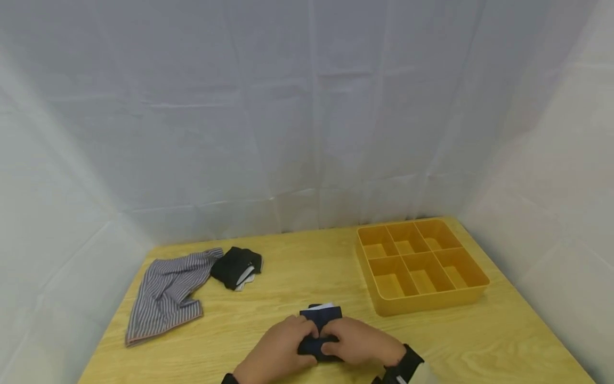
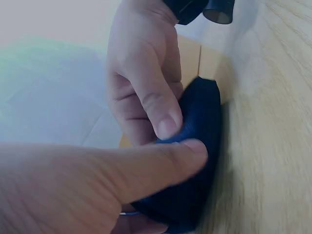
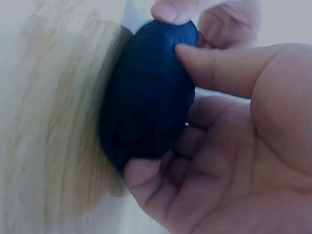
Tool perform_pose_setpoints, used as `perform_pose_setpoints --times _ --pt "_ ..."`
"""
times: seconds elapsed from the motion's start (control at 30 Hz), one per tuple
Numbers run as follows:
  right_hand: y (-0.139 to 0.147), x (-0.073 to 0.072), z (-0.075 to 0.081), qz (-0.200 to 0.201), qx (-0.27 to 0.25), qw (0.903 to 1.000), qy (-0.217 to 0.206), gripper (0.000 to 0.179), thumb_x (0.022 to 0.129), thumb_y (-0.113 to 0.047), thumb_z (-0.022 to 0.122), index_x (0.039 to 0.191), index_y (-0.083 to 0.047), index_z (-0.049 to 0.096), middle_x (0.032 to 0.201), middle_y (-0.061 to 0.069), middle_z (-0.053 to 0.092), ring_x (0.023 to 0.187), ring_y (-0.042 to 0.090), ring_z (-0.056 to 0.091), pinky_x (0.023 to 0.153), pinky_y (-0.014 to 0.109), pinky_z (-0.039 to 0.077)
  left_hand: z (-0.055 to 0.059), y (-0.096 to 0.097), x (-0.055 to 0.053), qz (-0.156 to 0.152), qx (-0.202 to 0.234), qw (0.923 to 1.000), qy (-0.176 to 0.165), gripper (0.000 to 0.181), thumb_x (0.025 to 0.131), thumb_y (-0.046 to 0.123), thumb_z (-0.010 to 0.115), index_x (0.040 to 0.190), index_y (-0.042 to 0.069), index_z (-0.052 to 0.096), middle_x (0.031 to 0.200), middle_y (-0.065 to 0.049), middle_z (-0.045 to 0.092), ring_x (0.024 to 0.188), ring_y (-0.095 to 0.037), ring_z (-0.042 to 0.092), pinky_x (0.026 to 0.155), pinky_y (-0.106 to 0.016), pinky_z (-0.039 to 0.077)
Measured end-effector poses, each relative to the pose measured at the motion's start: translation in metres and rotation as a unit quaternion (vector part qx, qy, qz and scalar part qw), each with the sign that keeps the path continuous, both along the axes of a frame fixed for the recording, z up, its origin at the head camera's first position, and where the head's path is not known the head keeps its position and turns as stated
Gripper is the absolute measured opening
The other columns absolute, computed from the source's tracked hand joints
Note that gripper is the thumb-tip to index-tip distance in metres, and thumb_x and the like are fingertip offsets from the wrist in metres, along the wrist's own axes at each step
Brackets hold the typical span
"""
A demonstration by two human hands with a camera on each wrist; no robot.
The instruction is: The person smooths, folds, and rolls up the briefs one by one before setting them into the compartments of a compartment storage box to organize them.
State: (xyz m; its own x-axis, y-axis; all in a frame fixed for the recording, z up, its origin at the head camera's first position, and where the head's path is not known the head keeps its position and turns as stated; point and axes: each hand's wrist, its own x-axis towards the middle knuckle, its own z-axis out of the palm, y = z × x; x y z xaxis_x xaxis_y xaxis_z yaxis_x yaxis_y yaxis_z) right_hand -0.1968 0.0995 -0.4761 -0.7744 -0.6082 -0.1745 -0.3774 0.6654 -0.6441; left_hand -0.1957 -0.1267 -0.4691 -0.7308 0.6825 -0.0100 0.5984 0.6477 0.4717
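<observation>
Bordering dark blue cloth [image 1: 320, 318] on tabletop [image 1: 297, 272]: yellow box [image 1: 381, 305] apart at right, striped garment [image 1: 165, 293] well apart at left.
White edge [image 1: 322, 306]: pointing away from person; near fold crosswise; overall long axis unclear.
Left hand [image 1: 283, 344]: pinching left side between thumb and fingers.
Right hand [image 1: 357, 340]: pinching right side likewise.

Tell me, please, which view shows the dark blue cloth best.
The right wrist view: the dark blue cloth appears largest, its rounded side mostly uncovered. The left wrist view shows it partly covered by the left hand; the head view shows it small, between that hand and the right hand.
</observation>
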Motion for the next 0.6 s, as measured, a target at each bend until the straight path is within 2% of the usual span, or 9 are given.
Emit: perform_pose_setpoints --times 0.1,0.2,0.27,0.33,0.43,0.53,0.6 --pt "0.005 -0.004 -0.001 0.002 -0.028 0.9978 -0.061 0.012 0.1 -0.023 0.068 0.106 -0.015 0.075 0.098 -0.013 0.068 0.083 0.001 0.059 0.079 0.025 0.05 -0.003 -0.001 -0.001 -0.01 0.012 0.9998 -0.015 0.02 0.092 0.037 0.078 0.107 0.026 0.072 0.098 0.018 0.061 0.089 0.002 0.056 0.079 -0.024 0.051" --pt "0.007 -0.004 0.002 0.008 -0.033 0.998 -0.053 0.012 0.098 -0.024 0.072 0.105 -0.015 0.075 0.098 -0.013 0.069 0.085 -0.001 0.059 0.079 0.024 0.05 -0.007 -0.003 -0.002 -0.015 0.022 0.9985 -0.047 0.02 0.097 0.036 0.073 0.114 0.025 0.074 0.104 0.018 0.065 0.094 0.001 0.06 0.082 -0.026 0.053" --pt "0.005 -0.002 0.007 0.013 -0.023 0.9996 -0.004 0.009 0.096 -0.024 0.075 0.102 -0.017 0.074 0.096 -0.015 0.066 0.083 -0.001 0.056 0.078 0.024 0.05 -0.009 -0.005 -0.003 -0.012 0.019 0.9977 -0.064 0.023 0.099 0.037 0.069 0.118 0.024 0.072 0.11 0.016 0.067 0.1 -0.002 0.062 0.086 -0.029 0.054" --pt "0.001 0.002 0.012 0.02 0.011 0.9975 0.067 0.009 0.094 -0.025 0.078 0.099 -0.02 0.073 0.094 -0.015 0.063 0.081 0.0 0.054 0.075 0.023 0.049 -0.012 -0.005 -0.004 -0.009 0.015 0.9972 -0.073 0.024 0.102 0.037 0.066 0.121 0.024 0.071 0.114 0.015 0.068 0.104 -0.004 0.063 0.089 -0.031 0.054" --pt "-0.007 0.012 0.016 0.027 0.097 0.9832 0.152 0.021 0.09 -0.032 0.081 0.105 -0.021 0.071 0.099 -0.012 0.061 0.084 0.003 0.054 0.075 0.024 0.05 -0.014 -0.006 -0.006 -0.007 0.014 0.9972 -0.073 0.018 0.105 0.035 0.059 0.113 0.024 0.07 0.104 0.016 0.067 0.095 -0.003 0.063 0.082 -0.03 0.053" --pt "-0.015 0.022 0.013 0.04 0.169 0.9639 0.202 0.036 0.087 -0.035 0.083 0.116 -0.019 0.068 0.107 -0.007 0.062 0.093 0.007 0.058 0.077 0.028 0.053 -0.016 -0.004 -0.008 -0.004 0.017 0.998 -0.061 0.02 0.109 0.034 0.052 0.098 0.024 0.066 0.085 0.016 0.059 0.076 -0.001 0.055 0.07 -0.027 0.047" --pt "-0.018 0.024 0.008 0.04 0.185 0.957 0.22 0.039 0.087 -0.035 0.083 0.118 -0.017 0.066 0.108 -0.005 0.063 0.097 0.009 0.06 0.079 0.029 0.053 -0.016 -0.002 -0.007 0.004 0.016 0.9985 -0.052 0.026 0.11 0.036 0.048 0.092 0.024 0.062 0.079 0.016 0.054 0.07 -0.001 0.051 0.066 -0.026 0.044"
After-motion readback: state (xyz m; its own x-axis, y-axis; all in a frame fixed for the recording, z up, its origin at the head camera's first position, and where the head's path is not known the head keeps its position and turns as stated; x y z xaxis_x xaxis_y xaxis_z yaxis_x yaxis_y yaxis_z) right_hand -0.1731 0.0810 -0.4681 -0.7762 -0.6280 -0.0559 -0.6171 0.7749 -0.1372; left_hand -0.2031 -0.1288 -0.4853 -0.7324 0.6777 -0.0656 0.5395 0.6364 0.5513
